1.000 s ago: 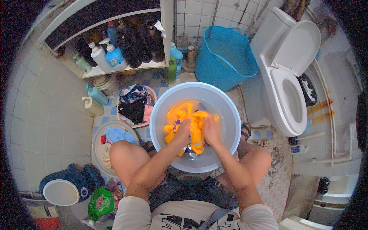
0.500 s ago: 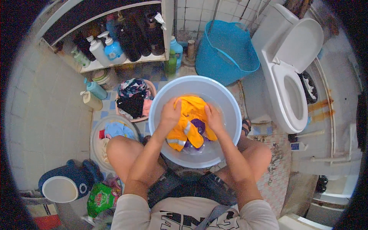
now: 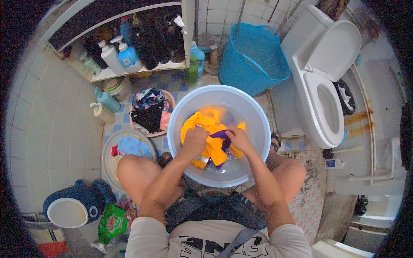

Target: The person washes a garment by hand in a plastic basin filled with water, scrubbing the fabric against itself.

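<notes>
Head view. A pale basin (image 3: 258,129) with shallow water is seen at frame centre, between the person's bare knees. An orange garment (image 3: 202,124) with a purple part (image 3: 221,136) lies in it, bunched toward the basin's left half.

The left hand (image 3: 194,141) is closed on the orange cloth, knuckles up. The right hand (image 3: 238,138) is closed on the purple part, just beside the left; both grips are tight, and the fingertips are hidden in the folds.

Change noted: one second ago the hands were pressed together on a gathered bundle at the basin's middle. Half a second ago they were spread apart on a flatter cloth. Now they are drawn close again, and the cloth is bunched between them. A repeated rubbing stroke is indicated; the wash is judged to be in mid-cycle, not finished.

Surroundings: a blue tub (image 3: 254,60) is seen at upper centre, and a toilet (image 3: 327,86) with raised lid at upper right. A shelf (image 3: 142,71) of bottles is seen at upper left. Bowls of other clothes (image 3: 148,109) are placed left of the basin. A green packet (image 3: 112,221) lies at lower left.
</notes>
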### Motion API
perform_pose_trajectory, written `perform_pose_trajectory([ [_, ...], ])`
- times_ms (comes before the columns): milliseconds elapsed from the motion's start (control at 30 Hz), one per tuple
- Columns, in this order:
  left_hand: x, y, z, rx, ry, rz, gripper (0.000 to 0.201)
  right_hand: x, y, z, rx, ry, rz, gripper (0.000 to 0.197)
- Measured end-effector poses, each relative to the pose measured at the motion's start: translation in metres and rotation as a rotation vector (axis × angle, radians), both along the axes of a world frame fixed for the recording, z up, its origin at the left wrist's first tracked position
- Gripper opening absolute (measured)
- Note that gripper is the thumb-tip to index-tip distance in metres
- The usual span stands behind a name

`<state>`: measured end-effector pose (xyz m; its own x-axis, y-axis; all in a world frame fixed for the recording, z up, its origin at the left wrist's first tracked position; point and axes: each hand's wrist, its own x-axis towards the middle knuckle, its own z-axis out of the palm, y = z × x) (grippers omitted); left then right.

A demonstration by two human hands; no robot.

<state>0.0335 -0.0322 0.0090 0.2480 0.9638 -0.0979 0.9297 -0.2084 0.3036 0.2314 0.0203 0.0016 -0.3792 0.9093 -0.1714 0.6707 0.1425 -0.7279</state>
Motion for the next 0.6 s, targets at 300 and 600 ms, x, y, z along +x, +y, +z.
perform_pose_trajectory([
  [300, -0.033, 0.003, 0.082, 0.047, -0.339, 0.141, 0.026, 0.036, 0.014, 0.06, -0.055, 0.697, -0.279, 0.025],
  [600, -0.044, 0.007, 0.046, 0.039, -0.162, 0.159, 0.017, 0.048, 0.024, 0.054, 0.215, 0.13, -0.258, 0.021],
])
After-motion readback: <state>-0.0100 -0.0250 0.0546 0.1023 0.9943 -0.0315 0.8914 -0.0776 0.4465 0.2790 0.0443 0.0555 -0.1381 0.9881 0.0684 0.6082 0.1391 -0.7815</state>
